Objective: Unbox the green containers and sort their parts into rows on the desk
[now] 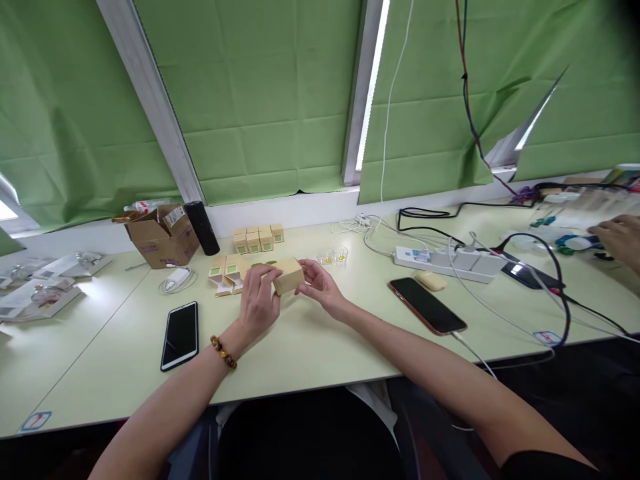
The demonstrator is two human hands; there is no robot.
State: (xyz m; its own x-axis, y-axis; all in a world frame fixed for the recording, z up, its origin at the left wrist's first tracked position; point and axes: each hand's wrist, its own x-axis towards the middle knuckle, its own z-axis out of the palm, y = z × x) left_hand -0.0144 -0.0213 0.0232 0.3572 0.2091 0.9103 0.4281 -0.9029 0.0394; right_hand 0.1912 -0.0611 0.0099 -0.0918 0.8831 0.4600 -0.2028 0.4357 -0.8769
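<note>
Tan cardboard box at ctr of frame, held btwn my L hand & R hand, fingers bent against its ends (open-flapped boxes just left, sm. clear containers w/ yellow bits right).

The held box was coloured tan, and the small boxes were coloured tan and marked with green squares. The blinds were coloured green, the tabletop pale yellow-green. The bracelet was beaded in brown and amber. The carton was coloured brown and printed in purple; the cylinder was coloured black.
</note>
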